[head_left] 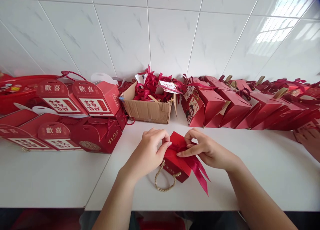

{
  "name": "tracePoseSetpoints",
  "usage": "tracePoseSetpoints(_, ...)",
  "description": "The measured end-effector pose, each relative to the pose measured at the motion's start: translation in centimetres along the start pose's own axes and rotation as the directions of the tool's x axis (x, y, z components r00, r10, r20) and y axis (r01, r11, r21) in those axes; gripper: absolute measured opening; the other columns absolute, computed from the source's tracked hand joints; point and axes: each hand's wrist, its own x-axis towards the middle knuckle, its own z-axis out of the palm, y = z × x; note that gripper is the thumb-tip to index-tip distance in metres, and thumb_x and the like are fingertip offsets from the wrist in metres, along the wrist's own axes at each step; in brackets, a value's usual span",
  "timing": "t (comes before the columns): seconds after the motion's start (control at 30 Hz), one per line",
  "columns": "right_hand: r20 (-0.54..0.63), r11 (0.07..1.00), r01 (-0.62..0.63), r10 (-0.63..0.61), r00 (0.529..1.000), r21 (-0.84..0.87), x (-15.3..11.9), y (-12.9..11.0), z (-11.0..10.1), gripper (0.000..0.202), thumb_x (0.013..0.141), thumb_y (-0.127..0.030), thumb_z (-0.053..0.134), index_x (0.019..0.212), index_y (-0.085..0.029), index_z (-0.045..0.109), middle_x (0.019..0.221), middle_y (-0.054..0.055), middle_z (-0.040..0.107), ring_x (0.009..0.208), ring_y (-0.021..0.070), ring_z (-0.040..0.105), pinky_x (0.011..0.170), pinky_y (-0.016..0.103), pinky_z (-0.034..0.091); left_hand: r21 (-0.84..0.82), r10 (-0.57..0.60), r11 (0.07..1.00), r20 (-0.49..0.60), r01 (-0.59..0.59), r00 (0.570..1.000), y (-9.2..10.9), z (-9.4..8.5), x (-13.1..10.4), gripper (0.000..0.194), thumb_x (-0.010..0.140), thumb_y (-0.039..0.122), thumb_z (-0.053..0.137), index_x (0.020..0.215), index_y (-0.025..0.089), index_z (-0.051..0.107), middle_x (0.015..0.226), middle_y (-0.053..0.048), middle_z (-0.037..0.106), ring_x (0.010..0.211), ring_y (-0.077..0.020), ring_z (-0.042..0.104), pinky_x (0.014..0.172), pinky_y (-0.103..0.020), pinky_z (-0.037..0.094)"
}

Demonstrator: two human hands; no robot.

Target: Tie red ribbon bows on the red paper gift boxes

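A small red gift box point(178, 168) lies on the white table, a twisted rope handle point(165, 189) hanging from its near side. Dark red ribbon point(198, 170) crosses the box top, and its two tails hang off the right side. My left hand point(156, 145) pinches the ribbon at the box's left, thumb and index finger together. On the right, my right hand point(202, 148) has its fingers bent over the ribbon near the middle of the box, close to my left fingertips.
Behind the box stands a cardboard carton point(148, 112) full of ribbons and tags. Red boxes point(93, 133) are stacked at the left, more red boxes point(233, 107) line the right. Another person's hand point(308, 140) rests at the right edge. A tiled wall point(172, 33) rises behind.
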Motion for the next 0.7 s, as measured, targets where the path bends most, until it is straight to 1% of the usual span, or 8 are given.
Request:
tracePoseSetpoints(0.13, 0.003, 1.000, -0.001, 0.001, 1.000, 0.004, 0.09, -0.11, -0.06, 0.047, 0.090, -0.002, 0.041, 0.112, -0.034, 0.069, 0.081, 0.005, 0.044, 0.079, 0.0156, 0.043, 0.068, 0.030, 0.044, 0.089, 0.014, 0.996, 0.033, -0.017, 0.999, 0.24, -0.40, -0.21, 0.013, 0.090, 0.016, 0.044, 0.077, 0.021, 0.047, 0.078, 0.001, 0.057, 0.077, -0.0166, 0.051, 0.078, -0.033, 0.039)
tracePoseSetpoints(0.23, -0.016, 1.000, 0.015, -0.014, 1.000, 0.005, 0.11, -0.15, 0.00, 0.046, 0.091, -0.003, 0.042, 0.112, -0.034, 0.069, 0.081, 0.005, 0.044, 0.078, 0.0155, 0.044, 0.068, 0.030, 0.044, 0.136, -0.005, 0.991, 0.040, -0.001, 0.999, 0.48, -0.41, -0.40, 0.014, 0.090, 0.017, 0.043, 0.078, 0.021, 0.046, 0.079, 0.000, 0.057, 0.077, -0.0179, 0.051, 0.075, -0.034, 0.040)
tracePoseSetpoints(0.3, -0.036, 1.000, 0.025, -0.025, 0.999, 0.012, 0.06, -0.04, 0.06, 0.047, 0.090, -0.003, 0.042, 0.113, -0.034, 0.069, 0.083, 0.005, 0.045, 0.079, 0.0150, 0.045, 0.069, 0.030, 0.045, 0.102, -0.024, 0.995, 0.036, 0.020, 0.999, 0.58, -0.34, -0.49, 0.009, 0.091, 0.018, 0.042, 0.089, 0.021, 0.050, 0.088, -0.002, 0.060, 0.082, -0.0183, 0.053, 0.077, -0.034, 0.042)
tracePoseSetpoints(0.37, -0.054, 0.999, 0.019, -0.018, 0.998, 0.030, -0.06, 0.17, 0.08, 0.049, 0.089, -0.001, 0.041, 0.113, -0.034, 0.068, 0.087, 0.005, 0.046, 0.080, 0.0144, 0.048, 0.069, 0.029, 0.046, 0.040, -0.010, 0.999, 0.043, 0.008, 0.999, 0.64, -0.28, -0.51, 0.019, 0.092, 0.016, 0.041, 0.106, 0.024, 0.052, 0.101, -0.002, 0.061, 0.090, -0.0179, 0.055, 0.082, -0.034, 0.043)
tracePoseSetpoints(0.43, -0.066, 0.999, 0.005, -0.001, 0.998, 0.054, -0.20, 0.40, 0.05, 0.051, 0.089, 0.000, 0.040, 0.115, -0.034, 0.067, 0.091, 0.006, 0.048, 0.082, 0.0139, 0.051, 0.067, 0.028, 0.047, -0.016, 0.037, 0.999, 0.069, -0.036, 0.997, 0.69, -0.27, -0.48, 0.028, 0.093, 0.014, 0.039, 0.114, 0.027, 0.053, 0.106, -0.001, 0.061, 0.096, -0.0165, 0.055, 0.086, -0.032, 0.042)
tracePoseSetpoints(0.53, -0.076, 0.997, -0.001, 0.007, 0.997, 0.079, -0.36, 0.60, -0.06, 0.050, 0.089, 0.000, 0.038, 0.116, -0.032, 0.066, 0.094, 0.006, 0.050, 0.083, 0.0135, 0.054, 0.065, 0.026, 0.049, -0.046, 0.082, 0.996, 0.116, -0.077, 0.990, 0.71, -0.26, -0.42, 0.033, 0.093, 0.012, 0.037, 0.110, 0.027, 0.061, 0.095, -0.001, 0.061, 0.091, -0.0152, 0.054, 0.085, -0.029, 0.043)
tracePoseSetpoints(0.6, -0.082, 0.997, 0.007, 0.000, 0.997, 0.075, -0.39, 0.59, -0.14, 0.048, 0.090, -0.002, 0.038, 0.115, -0.031, 0.067, 0.094, 0.007, 0.052, 0.082, 0.0131, 0.054, 0.064, 0.025, 0.049, -0.040, 0.078, 0.996, 0.133, -0.073, 0.988, 0.67, -0.24, -0.40, 0.035, 0.093, 0.011, 0.037, 0.110, 0.026, 0.064, 0.086, -0.001, 0.058, 0.086, -0.0151, 0.054, 0.082, -0.028, 0.044)
tracePoseSetpoints(0.7, -0.080, 0.999, 0.008, -0.004, 0.997, 0.042, -0.35, 0.45, -0.23, 0.046, 0.090, -0.003, 0.038, 0.111, -0.029, 0.069, 0.093, 0.007, 0.051, 0.080, 0.0131, 0.054, 0.063, 0.025, 0.049, -0.031, 0.080, 0.997, 0.143, -0.076, 0.986, 0.54, -0.19, -0.39, 0.039, 0.091, 0.009, 0.038, 0.112, 0.027, 0.066, 0.080, -0.002, 0.054, 0.084, -0.0155, 0.053, 0.080, -0.028, 0.045)
